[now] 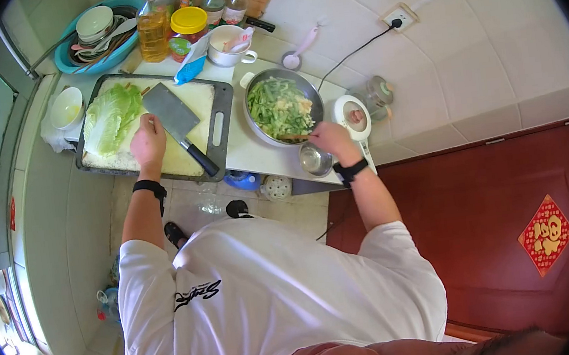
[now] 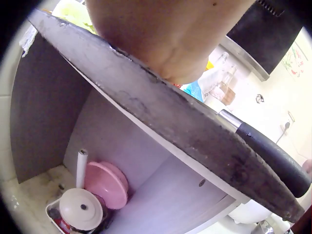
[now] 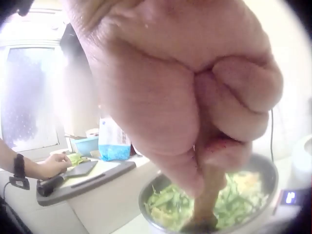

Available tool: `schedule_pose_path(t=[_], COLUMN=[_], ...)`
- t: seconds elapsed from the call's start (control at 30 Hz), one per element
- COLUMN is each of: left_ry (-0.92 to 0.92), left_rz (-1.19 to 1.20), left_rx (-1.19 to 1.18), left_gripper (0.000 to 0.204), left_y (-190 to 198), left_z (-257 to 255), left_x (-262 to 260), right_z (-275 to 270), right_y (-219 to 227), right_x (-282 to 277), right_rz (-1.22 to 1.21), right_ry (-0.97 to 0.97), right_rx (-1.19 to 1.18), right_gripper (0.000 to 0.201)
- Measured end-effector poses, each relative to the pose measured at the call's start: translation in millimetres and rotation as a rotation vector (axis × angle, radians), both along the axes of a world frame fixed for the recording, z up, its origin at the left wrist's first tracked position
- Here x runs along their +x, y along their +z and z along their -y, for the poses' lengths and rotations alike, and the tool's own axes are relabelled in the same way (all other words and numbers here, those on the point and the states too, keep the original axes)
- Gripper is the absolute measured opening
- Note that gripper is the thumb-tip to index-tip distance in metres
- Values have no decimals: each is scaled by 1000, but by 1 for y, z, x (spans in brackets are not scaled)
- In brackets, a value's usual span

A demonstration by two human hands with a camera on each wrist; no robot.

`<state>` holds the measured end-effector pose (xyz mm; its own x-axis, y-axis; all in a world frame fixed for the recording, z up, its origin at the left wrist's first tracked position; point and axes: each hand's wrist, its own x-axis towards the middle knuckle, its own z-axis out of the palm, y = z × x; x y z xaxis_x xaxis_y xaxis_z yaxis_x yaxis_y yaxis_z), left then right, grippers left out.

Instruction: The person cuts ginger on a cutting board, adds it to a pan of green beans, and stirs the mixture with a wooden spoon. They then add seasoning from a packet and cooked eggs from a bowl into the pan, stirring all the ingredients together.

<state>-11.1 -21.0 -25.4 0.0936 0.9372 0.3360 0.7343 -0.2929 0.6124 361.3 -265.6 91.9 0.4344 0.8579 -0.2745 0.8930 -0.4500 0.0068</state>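
Observation:
In the head view my right hand (image 1: pixel 333 138) grips a wooden utensil (image 1: pixel 294 137) at the near edge of a round pan (image 1: pixel 322 106) of chopped greens (image 1: pixel 276 112) and pale yellow pieces. The right wrist view shows the fingers wrapped round its wooden handle (image 3: pixel 207 190), whose lower end is down in the greens. My left hand (image 1: pixel 148 142), loosely curled with nothing visible in it, is over the cutting board (image 1: pixel 221 100), between leafy cabbage (image 1: pixel 109 120) and a cleaver (image 1: pixel 175 113). The cleaver's black handle points toward the body. Its fingertips are hidden in the left wrist view.
Behind the board stand a blue basin (image 1: pixel 64 59) of dishes, an oil bottle (image 1: pixel 153 34), a yellow-lidded jar (image 1: pixel 188 21) and a white pot (image 1: pixel 223 55). A metal bowl (image 1: pixel 315 160) and a white lidded appliance (image 1: pixel 351 115) are beside the pan. A cord (image 1: pixel 354 52) runs to the wall socket.

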Motion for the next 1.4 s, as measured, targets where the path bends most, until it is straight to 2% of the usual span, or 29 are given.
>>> schedule_pose_path(t=[0.07, 0.2, 0.3, 0.4, 0.57, 0.63, 0.7, 0.77, 0.87, 0.93, 0.97, 1.03, 1.17, 1.23, 1.3, 1.37, 1.4], left_ry=[-9, -15, -20, -10, -5, -8, -2, 4, 5, 6, 3, 0, 6, -8, 8, 15, 18], left_rz=[0, 21, 10, 5, -3, -6, 10, 8, -4, -7, -3, 3, -4, -24, -43, -32, -18], left_rx=[0, 50, 18, 3, -8, 4, 23, 25, 16, 9, 10, 10, 28, 26, 3, -25, -54], left_gripper=[13, 13, 13, 13, 13, 13, 13, 13, 13, 13, 13, 13, 13, 13, 13, 13, 13], left_y=[-3, -3, 0, 3, 6, 3, 1, 0, 1, 1, 0, 0, 0, -1, 0, 2, 3], left_z=[-1, -1, 0, 1, 2, 2, 2, 0, 2, 2, 1, 1, -1, 1, 0, 1, 2], left_x=[-1, -1, -1, -1, -1, -2, -1, 0, -1, -1, -1, -1, -1, 1, 0, -1, 0], right_z=[-10, -27, -14, -2, -30, -40, -43, -49, -56, -61, -56, -44, -31, -38, -48, -49, -44], right_y=[-11, -8, 23, 19, -23, -12, 15, 23, 1, -46, -61, -45, -17, -22, -46, -78, -73], right_x=[-12, 13, 54, 89, 79, 70, 64, 68, 77, 73, 67, 53, 93, 108, 93, 80, 76], right_rz=[-16, 48, 123, 167, 55, 44, 30, 16, -65, -184, -199, -179, -219, -162, -86, -238, -236], right_ry=[-36, -66, -68, -43, 12, 132, 170, 211, 120, -64, -75, -65, -14, -69, -100, -217, -213], right_rx=[196, 270, 201, 80, 317, 340, 308, 278, 300, 383, 369, 290, 293, 422, 426, 379, 380], right_gripper=[20, 17, 18, 22, 22, 23, 24, 26, 26, 24, 28, 28, 27, 27, 27, 28, 28])
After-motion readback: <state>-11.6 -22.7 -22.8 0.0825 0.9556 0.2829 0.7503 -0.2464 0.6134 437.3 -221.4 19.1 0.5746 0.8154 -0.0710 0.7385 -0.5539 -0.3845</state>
